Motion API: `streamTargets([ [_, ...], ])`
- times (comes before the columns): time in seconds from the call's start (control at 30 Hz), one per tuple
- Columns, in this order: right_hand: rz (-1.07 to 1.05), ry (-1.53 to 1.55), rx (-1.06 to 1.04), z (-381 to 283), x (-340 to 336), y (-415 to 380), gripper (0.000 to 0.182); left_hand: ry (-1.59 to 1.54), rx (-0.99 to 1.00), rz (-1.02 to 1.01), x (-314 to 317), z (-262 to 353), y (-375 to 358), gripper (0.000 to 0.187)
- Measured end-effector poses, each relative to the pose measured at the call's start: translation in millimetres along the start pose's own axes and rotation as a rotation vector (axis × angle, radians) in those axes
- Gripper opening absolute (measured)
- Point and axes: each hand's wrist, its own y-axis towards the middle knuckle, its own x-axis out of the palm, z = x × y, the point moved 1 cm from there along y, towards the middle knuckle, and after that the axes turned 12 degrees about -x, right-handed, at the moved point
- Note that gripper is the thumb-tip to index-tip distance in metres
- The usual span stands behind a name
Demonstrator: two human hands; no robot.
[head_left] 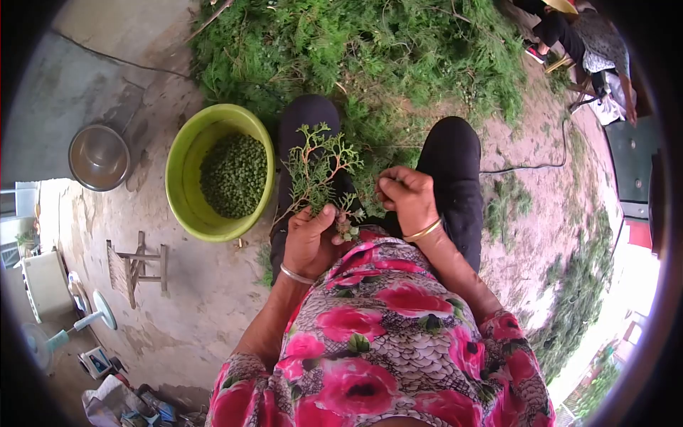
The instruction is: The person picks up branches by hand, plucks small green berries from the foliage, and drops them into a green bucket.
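Observation:
My left hand [309,238] pinches a green conifer sprig [316,171] above my lap, its branches fanning upward over my left thigh. Small pale green cones [346,229] show beside the fingertips. To the right of the sprig, my right hand [408,198] is raised with its fingers curled in; what they hold, if anything, is hidden. A yellow-green tub [175,174] stands on the ground left of my knees, with many small green cones [235,175] in it.
A large heap of green branches [356,50] lies beyond my knees. At left are a metal basin [99,158], a small wooden stool [135,267] and a fan [104,309]. Another person [601,43] sits at the upper right. A cable [523,169] crosses the ground.

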Motion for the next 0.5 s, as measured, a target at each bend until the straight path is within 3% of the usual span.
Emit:
streamTargets([
  [0.1, -0.052, 0.095, 0.010, -18, -6, -4, 0.009, -0.054, -0.015, -0.003, 4, 0, 1, 0.013],
  [0.17, -0.218, 0.037, 0.063, -20, -6, -12, 0.018, -0.053, 0.003, 0.013, 6, 0, 2, 0.015],
  [0.3, -0.344, -0.100, -0.001, -21, 2, -14, 0.029, -0.071, -0.004, 0.026, 10, 0, 3, 0.009],
  [0.33, -0.343, -0.097, -0.004, -18, 6, -14, 0.029, -0.056, -0.019, 0.043, 11, 1, 2, 0.009],
  [0.43, -0.319, -0.219, -0.292, -11, 14, -13, 0.023, -0.037, -0.028, 0.061, 11, 0, 2, 0.010],
  [0.5, -0.354, -0.169, -0.210, -16, 13, -13, 0.021, -0.032, -0.023, 0.063, 10, -1, 2, 0.010],
])
